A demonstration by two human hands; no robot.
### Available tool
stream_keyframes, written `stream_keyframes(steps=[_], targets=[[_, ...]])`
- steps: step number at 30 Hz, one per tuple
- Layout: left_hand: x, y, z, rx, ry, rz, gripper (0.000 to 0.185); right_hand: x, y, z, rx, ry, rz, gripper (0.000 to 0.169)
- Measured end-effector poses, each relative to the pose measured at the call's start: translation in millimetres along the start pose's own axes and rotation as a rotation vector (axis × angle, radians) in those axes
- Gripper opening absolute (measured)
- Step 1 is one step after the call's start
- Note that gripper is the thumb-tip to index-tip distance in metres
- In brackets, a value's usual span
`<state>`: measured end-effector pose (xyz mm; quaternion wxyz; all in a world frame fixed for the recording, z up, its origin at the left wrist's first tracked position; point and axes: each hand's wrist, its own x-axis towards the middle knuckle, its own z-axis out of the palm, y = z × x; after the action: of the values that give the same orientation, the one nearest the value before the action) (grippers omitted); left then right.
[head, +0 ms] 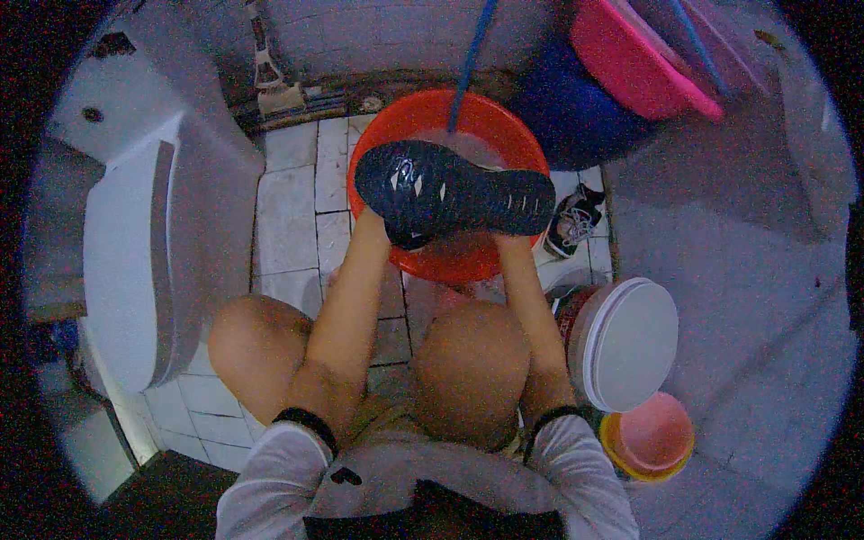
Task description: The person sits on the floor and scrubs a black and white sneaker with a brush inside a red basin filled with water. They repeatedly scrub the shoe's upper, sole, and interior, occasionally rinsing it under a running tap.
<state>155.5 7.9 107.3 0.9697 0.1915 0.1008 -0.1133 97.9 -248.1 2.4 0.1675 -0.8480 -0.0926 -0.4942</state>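
A shoe (pixel 459 192) is held over a red plastic basin (pixel 466 266), its dark, wet-looking tread turned up toward me. My left hand (pixel 375 217) grips it at the broad toe end, and the fingers are hidden behind the sole. At the narrower heel end, my right hand (pixel 511 237) holds it too, also mostly out of sight beneath. Pale, cloudy contents (pixel 476 143) show in the basin past the shoe's far edge. A thin blue rod or hose (pixel 472 64) slants down into the basin. To its right, a second shoe (pixel 574 219) with pale laces stands on the tiles.
A white toilet (pixel 125 270) stands left. Close on the right are a lidded white bucket (pixel 634 344) and a pink bowl (pixel 656 428) in a yellow one (pixel 611 442). A brush (pixel 280 98), a dark blue tub (pixel 574 115) and a bright pink basin (pixel 641 67) sit along the back.
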Motion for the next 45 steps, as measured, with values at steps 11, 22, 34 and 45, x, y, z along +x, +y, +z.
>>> stream_keyframes(steps=[11,22,34,45], targets=[[17,-10,-1,-0.073,0.186,-0.024,0.031,-12,-8,17,-2.102,-0.293,-2.905,0.036],[18,-15,6,-0.077,0.241,-0.042,0.036,38,-23,-6,-2.07,0.085,-3.135,0.05],[5,-23,26,-0.119,0.19,-0.086,0.041,107,-11,-15,-2.387,0.376,-3.46,0.06],[6,-5,52,-0.151,0.137,-0.069,0.046,76,58,-36,-2.227,1.298,-3.314,0.051]])
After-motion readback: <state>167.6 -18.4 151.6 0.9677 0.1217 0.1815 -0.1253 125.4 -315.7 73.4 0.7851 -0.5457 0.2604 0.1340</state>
